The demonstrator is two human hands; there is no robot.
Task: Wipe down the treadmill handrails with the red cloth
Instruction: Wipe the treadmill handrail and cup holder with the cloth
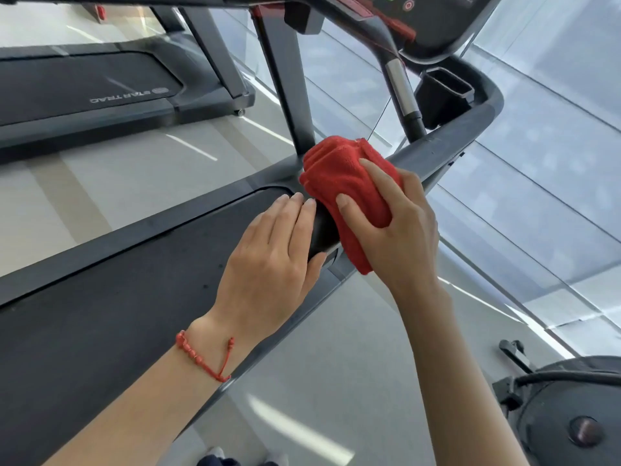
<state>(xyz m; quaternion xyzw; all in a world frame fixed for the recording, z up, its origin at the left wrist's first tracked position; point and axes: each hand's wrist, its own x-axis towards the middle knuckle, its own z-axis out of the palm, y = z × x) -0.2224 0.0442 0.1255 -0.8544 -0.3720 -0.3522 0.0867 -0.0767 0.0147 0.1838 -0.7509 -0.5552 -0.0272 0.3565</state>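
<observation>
The right hand (pixel 400 230) is gripping the bunched red terry cloth (pixel 342 169) over the dark grey tubular treadmill handrail (pixel 447 146), near its free end — the left hand (pixel 268 260) is clasping that end, thumb beneath. Wiping well likely means keeping the cloth wrapped snug, pressing evenly.

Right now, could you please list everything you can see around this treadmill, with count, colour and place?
red cloth: one, red, wrapped over the handrail, centre.
handrail: one, dark grey, running diagonally toward the upper right.
running belt: one, black, lower left.
console: one, dark with green and red buttons, top right.
cup holder: one, black, beside the console.
second treadmill: one, grey and black, upper left.
other machine: one, dark, lower right corner.
bracelet: one, red, on the left wrist.
left hand: one, grips the handrail's near end.
right hand: one, holds the red cloth against the handrail.
</observation>
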